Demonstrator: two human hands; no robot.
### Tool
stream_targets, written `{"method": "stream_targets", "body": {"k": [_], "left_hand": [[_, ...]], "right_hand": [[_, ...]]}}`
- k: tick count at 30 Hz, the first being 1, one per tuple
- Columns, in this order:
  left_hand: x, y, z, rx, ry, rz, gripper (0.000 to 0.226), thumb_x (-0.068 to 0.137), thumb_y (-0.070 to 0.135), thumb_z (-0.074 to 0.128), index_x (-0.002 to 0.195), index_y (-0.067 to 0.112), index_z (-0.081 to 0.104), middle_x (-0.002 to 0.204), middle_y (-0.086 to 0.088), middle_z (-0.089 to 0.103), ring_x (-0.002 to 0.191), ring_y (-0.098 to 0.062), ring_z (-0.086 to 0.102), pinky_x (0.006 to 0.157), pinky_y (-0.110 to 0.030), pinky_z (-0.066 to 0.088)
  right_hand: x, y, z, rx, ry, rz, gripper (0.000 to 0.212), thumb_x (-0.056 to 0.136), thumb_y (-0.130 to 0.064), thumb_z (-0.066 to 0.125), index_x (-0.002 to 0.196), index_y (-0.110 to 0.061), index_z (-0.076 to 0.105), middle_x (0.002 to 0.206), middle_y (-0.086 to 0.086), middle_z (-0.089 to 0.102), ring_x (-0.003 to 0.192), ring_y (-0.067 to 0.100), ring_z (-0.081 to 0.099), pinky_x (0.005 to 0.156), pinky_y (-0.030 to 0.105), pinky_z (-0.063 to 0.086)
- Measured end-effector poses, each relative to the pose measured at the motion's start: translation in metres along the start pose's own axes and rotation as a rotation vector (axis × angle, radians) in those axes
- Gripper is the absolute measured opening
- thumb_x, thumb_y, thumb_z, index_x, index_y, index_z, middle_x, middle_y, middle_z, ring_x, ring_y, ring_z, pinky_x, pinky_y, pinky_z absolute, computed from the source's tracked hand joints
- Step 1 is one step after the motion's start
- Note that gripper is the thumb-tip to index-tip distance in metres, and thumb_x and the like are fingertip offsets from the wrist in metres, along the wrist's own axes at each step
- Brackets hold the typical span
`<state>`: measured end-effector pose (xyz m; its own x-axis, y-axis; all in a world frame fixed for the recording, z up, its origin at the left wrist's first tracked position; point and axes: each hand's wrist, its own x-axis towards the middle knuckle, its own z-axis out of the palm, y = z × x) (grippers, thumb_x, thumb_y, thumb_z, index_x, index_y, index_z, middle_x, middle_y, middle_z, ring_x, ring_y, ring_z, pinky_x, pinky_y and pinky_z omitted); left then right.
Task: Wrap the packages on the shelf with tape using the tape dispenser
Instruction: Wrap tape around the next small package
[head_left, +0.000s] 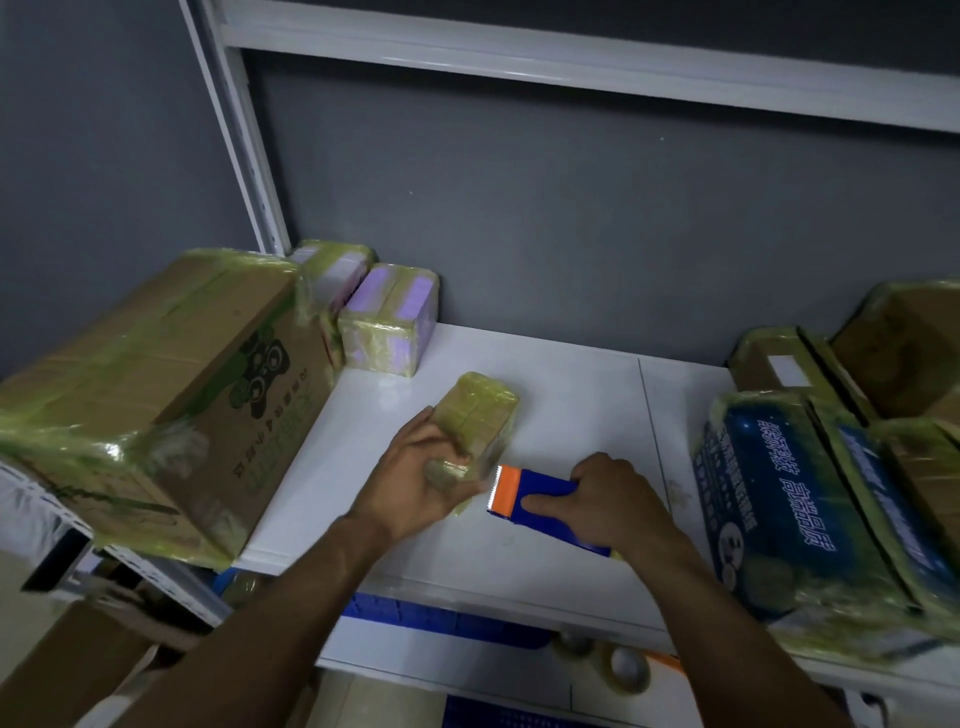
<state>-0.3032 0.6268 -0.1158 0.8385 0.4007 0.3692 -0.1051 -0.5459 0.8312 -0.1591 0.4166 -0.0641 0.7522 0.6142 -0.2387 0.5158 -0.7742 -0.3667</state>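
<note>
Small tape-wrapped package (475, 415) sits mid-shelf (571, 384); blue-and-orange dispenser (540, 499) lies just right of it, nearer the front edge.

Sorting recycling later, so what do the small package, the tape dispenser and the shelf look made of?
Small package: likely cardboard under glossy yellowish tape; brown shows through wrinkled film. Tape dispenser: smooth blue-and-orange plastic, seemingly; pale toothed edge, perhaps metal. Shelf: glossy white surface with reflections; painted metal or laminate.

Hidden: tape dispenser (545, 488) roll under right hand (618, 499); small package (480, 410) near end under left hand (415, 473). Blurred: blue box (769, 493).
</note>
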Motion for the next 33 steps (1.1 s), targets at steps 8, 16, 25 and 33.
{"method": "stream_targets", "body": {"k": [8, 16, 25, 33], "left_hand": [[-0.004, -0.008, 0.011, 0.133, 0.099, 0.064, 0.045, 0.077, 0.018, 0.089, 0.115, 0.008, 0.069, 0.129, 0.02, 0.054, 0.128, 0.015, 0.043, 0.096, -0.003, 0.04], [-0.008, -0.013, 0.005, 0.234, 0.125, 0.075, 0.044, 0.076, 0.034, 0.088, 0.112, 0.012, 0.074, 0.133, 0.007, 0.058, 0.134, 0.005, 0.043, 0.111, -0.025, 0.043], [-0.001, -0.002, -0.009, 0.094, 0.15, -0.126, 0.047, 0.069, 0.013, 0.093, 0.11, 0.002, 0.074, 0.135, -0.01, 0.061, 0.133, -0.022, 0.052, 0.107, -0.02, 0.043], [-0.01, 0.003, -0.029, 0.148, 0.241, -0.092, 0.035, 0.063, 0.012, 0.097, 0.092, 0.004, 0.078, 0.113, -0.003, 0.071, 0.123, -0.018, 0.059, 0.102, -0.017, 0.044]], "right_hand": [[0.011, -0.016, 0.02, -0.067, 0.035, 0.016, 0.068, 0.074, -0.084, 0.067, 0.088, -0.018, 0.058, 0.084, -0.003, 0.066, 0.078, 0.016, 0.07, 0.069, 0.031, 0.06], [0.01, -0.033, 0.028, -0.17, 0.067, 0.049, 0.061, 0.081, -0.084, 0.058, 0.078, -0.024, 0.045, 0.084, -0.005, 0.06, 0.076, 0.017, 0.064, 0.066, 0.029, 0.05], [0.01, -0.054, 0.036, -0.311, 0.223, -0.013, 0.059, 0.088, -0.08, 0.054, 0.093, -0.021, 0.054, 0.103, 0.001, 0.07, 0.09, 0.02, 0.067, 0.069, 0.029, 0.045], [0.016, -0.062, 0.031, -0.362, 0.226, -0.067, 0.061, 0.093, -0.077, 0.05, 0.107, -0.019, 0.062, 0.11, 0.002, 0.07, 0.096, 0.022, 0.069, 0.07, 0.03, 0.046]]}}
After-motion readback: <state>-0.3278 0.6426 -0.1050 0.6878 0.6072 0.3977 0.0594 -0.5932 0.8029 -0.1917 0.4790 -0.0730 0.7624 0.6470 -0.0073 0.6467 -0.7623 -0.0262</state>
